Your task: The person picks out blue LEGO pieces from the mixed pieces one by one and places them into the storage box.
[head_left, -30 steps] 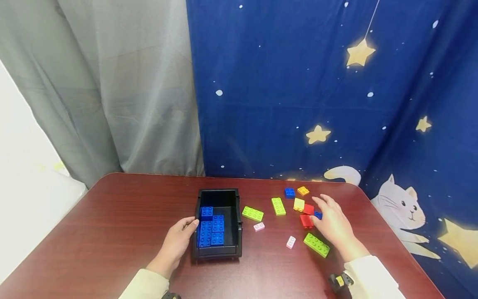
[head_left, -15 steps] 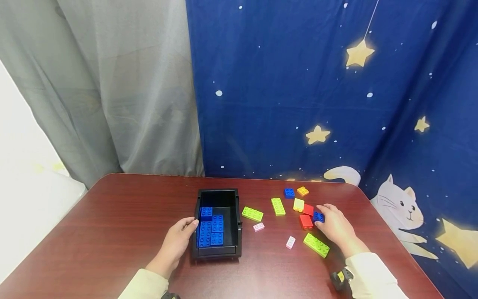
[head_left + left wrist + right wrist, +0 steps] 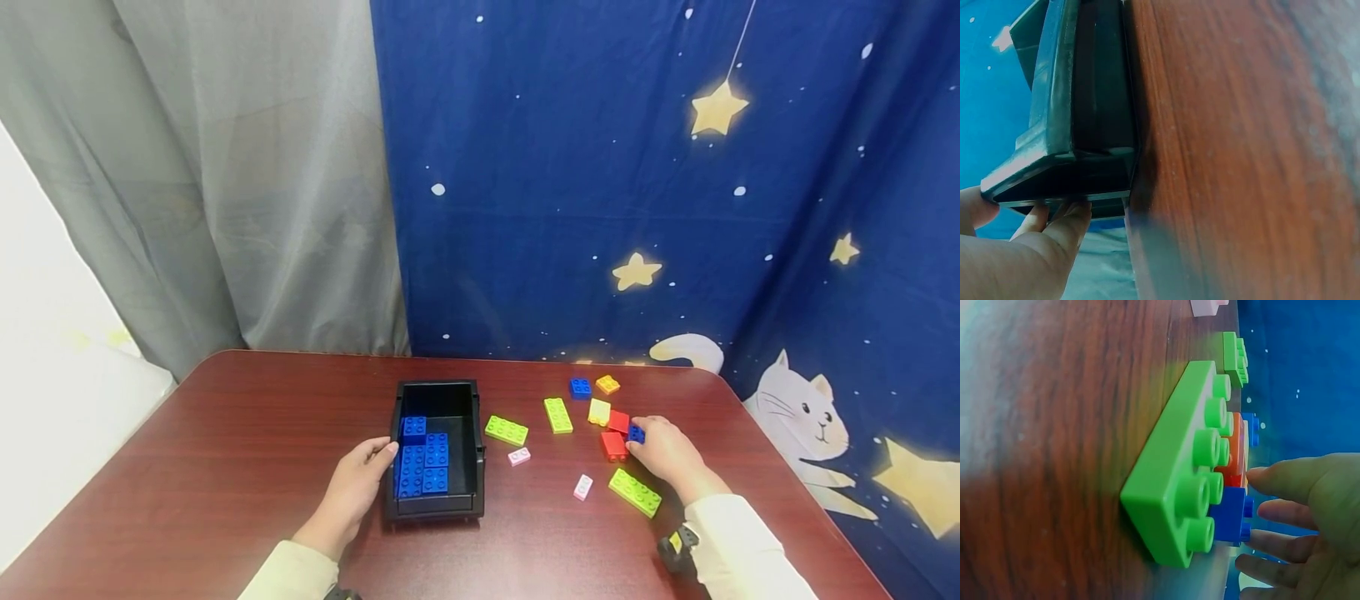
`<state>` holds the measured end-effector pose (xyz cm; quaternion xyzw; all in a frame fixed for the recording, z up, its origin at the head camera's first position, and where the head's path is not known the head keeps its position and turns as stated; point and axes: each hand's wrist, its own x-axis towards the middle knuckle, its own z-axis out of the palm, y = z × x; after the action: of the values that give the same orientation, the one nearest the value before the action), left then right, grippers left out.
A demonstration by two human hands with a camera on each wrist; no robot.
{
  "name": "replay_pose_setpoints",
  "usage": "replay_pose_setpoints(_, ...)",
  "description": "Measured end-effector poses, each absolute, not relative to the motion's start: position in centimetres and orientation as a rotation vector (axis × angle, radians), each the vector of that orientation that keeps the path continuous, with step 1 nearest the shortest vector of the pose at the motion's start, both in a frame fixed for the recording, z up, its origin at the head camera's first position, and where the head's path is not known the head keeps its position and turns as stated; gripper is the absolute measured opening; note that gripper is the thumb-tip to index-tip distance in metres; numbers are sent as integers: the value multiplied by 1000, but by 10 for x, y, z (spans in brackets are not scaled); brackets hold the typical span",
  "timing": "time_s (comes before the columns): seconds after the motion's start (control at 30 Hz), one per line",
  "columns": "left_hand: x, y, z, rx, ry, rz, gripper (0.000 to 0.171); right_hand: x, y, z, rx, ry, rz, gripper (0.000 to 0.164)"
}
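My left hand (image 3: 354, 492) grips the left wall of a black plastic bin (image 3: 481, 450), thumb over its rim. In the left wrist view, fingers (image 3: 1063, 231) rest against the bin's outer side. Several blue bricks (image 3: 424, 467) lie inside. My right hand (image 3: 672, 458) hovers around a small blue brick (image 3: 636, 434) on the table, fingers spread apart in the right wrist view; contact with the brick is unclear. Beside that brick lie two red bricks (image 3: 613, 447) and a pale yellow brick (image 3: 599, 412). A long green brick (image 3: 1169, 469) is nearest the right wrist.
Between bin and right hand lie two green bricks (image 3: 558, 415) and two pink bricks (image 3: 519, 457). Farther back are another blue brick (image 3: 581, 388) and an orange brick (image 3: 607, 384). The table (image 3: 285, 417) ends at curtains (image 3: 525, 250) behind.
My right hand has lowered and moved left, toward the small blue brick beside the red ones. My left hand and the bin have stayed in place.
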<state>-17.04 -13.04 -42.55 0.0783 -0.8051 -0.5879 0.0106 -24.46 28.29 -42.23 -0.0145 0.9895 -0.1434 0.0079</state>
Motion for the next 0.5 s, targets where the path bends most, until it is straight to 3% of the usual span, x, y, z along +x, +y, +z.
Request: replay_pose_setpoints(0.5, -170, -130, -425, 237, -2500, -1822, 47, -253, 280, -417, -11, 3058, -433, 39)
